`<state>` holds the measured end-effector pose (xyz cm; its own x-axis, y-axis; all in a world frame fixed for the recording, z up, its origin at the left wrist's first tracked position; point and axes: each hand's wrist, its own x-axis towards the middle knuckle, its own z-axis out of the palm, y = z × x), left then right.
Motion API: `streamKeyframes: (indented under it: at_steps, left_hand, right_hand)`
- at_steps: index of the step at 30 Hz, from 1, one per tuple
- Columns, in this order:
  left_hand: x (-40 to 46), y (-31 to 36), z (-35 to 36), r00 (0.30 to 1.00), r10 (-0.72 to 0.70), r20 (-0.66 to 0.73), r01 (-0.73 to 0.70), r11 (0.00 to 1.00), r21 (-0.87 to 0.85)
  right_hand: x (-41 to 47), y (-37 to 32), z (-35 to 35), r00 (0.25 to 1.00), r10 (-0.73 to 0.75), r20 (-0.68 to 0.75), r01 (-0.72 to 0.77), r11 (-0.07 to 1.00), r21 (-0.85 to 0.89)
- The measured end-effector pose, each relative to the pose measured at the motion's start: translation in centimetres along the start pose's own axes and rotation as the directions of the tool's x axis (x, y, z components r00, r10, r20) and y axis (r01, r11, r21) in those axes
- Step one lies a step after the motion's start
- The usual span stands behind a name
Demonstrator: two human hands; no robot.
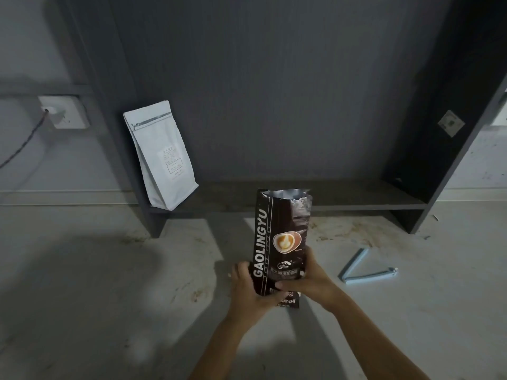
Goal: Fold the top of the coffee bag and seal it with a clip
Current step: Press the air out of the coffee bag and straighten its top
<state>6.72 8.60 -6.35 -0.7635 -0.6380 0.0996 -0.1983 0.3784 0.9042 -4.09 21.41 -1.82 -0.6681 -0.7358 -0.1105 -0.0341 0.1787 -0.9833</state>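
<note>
Gripping the dark foil coffee bag (pixel 279 239) low in the frame, both hands (pixel 248 283) (pixel 307 278) clasped its base; top unfolded, pale blue plastic clip (pixel 362 268) untouched at right.

The dark coffee bag (pixel 279 242) held between both hands carries "GAOLINGYU" in large pale letters running up its left edge, above the left hand (pixel 248 286). Just over the right hand (pixel 307 281) sits a line of Chinese characters, too small to read. Below that thumb, only "...FEE" and part of a weight line show. The white bag (pixel 160 157), well off to the upper left, has a label too blurred to read.
</note>
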Motion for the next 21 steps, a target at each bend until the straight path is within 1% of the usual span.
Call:
streamKeyframes:
  at_steps: [2, 5, 7, 9, 12, 14, 16, 18, 21]
  left_hand:
    - [0.6, -0.5, -1.2, 0.998, -0.034, 0.051, 0.037, 0.996, -0.076]
    - [1.7, -0.3, -2.3, 0.979, -0.027, 0.203, 0.059, 0.986, -0.157]
    - [2.4, 0.0, -2.5, 0.962, -0.054, 0.269, 0.109, 0.975, -0.194]
    - [2.7, 0.6, -2.8, 0.963, -0.041, 0.266, 0.094, 0.978, -0.188]
    - [2.7, 1.5, -3.2, 0.978, 0.021, 0.209, 0.020, 0.981, -0.192]
    - [2.7, 1.3, -3.0, 0.985, 0.039, 0.168, 0.000, 0.974, -0.228]
    - [2.1, 0.8, -2.5, 0.988, -0.006, 0.152, 0.049, 0.957, -0.286]
    - [1.4, 0.4, -2.0, 0.987, -0.057, 0.150, 0.102, 0.946, -0.308]
    - [1.3, 0.0, -2.0, 0.988, -0.047, 0.149, 0.084, 0.964, -0.253]
  right_hand:
    - [0.3, 0.8, 0.3, 0.999, 0.000, -0.037, 0.000, 1.000, 0.015]
    - [0.7, 0.8, 0.7, 0.999, -0.037, -0.031, 0.037, 0.999, -0.006]
    - [0.5, 0.6, 1.0, 0.997, -0.067, -0.038, 0.067, 0.998, -0.021]
    - [0.2, 0.4, 1.0, 0.994, -0.098, -0.048, 0.099, 0.995, 0.002]
    - [0.0, -0.3, 0.5, 0.989, -0.138, -0.056, 0.140, 0.990, 0.036]
    - [0.1, -0.4, 0.4, 0.986, -0.152, -0.069, 0.155, 0.987, 0.040]
    - [0.1, -0.2, 0.8, 0.991, -0.121, -0.057, 0.123, 0.992, 0.030]
    - [0.2, 0.4, 1.1, 0.998, -0.056, -0.016, 0.056, 0.997, 0.056]
    - [0.0, 1.1, 0.6, 0.999, -0.027, -0.020, 0.029, 0.995, 0.090]
